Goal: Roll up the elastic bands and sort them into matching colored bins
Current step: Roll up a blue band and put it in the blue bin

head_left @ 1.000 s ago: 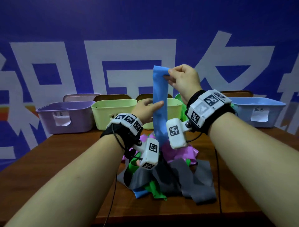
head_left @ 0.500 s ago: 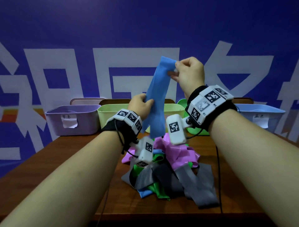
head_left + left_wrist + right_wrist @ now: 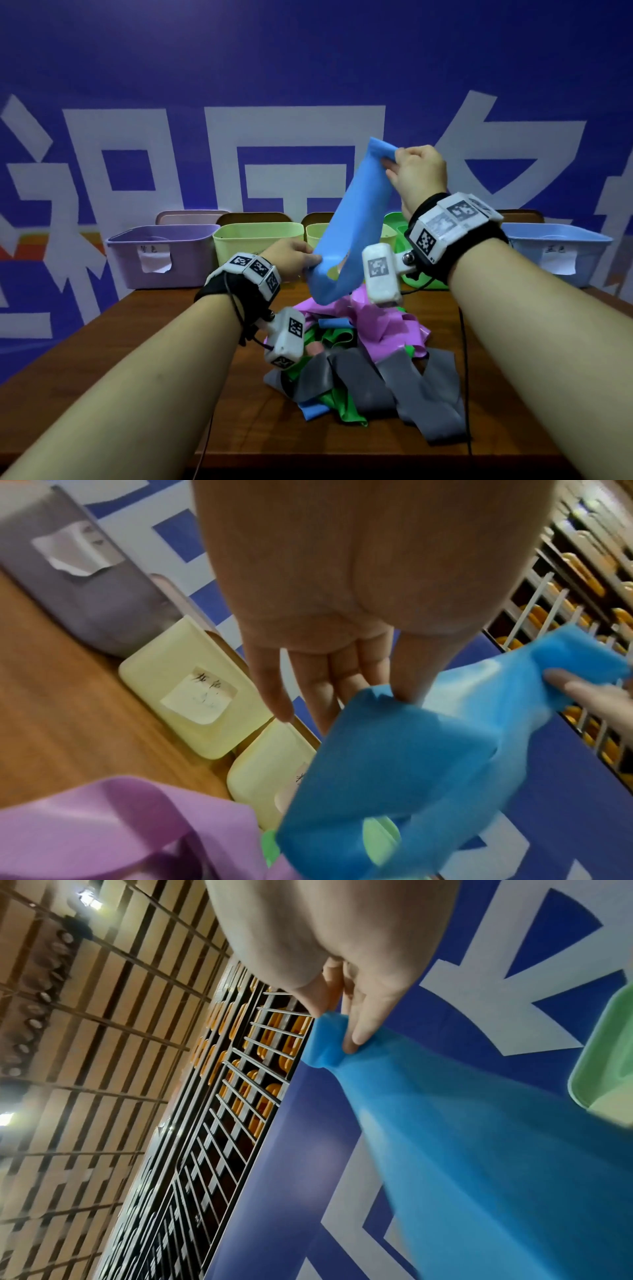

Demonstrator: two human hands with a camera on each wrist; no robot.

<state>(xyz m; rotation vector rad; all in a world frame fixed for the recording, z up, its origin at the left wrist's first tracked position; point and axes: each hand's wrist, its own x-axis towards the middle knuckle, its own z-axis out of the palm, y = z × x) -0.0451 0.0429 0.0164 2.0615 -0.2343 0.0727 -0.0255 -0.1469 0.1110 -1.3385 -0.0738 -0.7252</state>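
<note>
- The purple bin [image 3: 161, 255] stands far left on the surface [image 3: 144, 329], yellow-green bins [image 3: 257, 240] beside it.
- The left hand [image 3: 291, 255] pinches the blue band [image 3: 356, 219] at its lower fold.
- A heap of bands [image 3: 370, 363] lies below, mid-surface.
- The right hand [image 3: 419, 174] has its fingers [image 3: 363, 1026] pinching the band's upper end, raised.
- The blue bin [image 3: 561, 253] sits far right.

Right hand [image 3: 419, 178] raised, fingers [image 3: 368, 1031] pinching; left hand [image 3: 291, 258] lower, fingers [image 3: 416, 680] gripping.

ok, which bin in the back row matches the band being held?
The blue bin at the far right end; the others are purple, pale yellow and green. Both hands hold the blue band.
</note>
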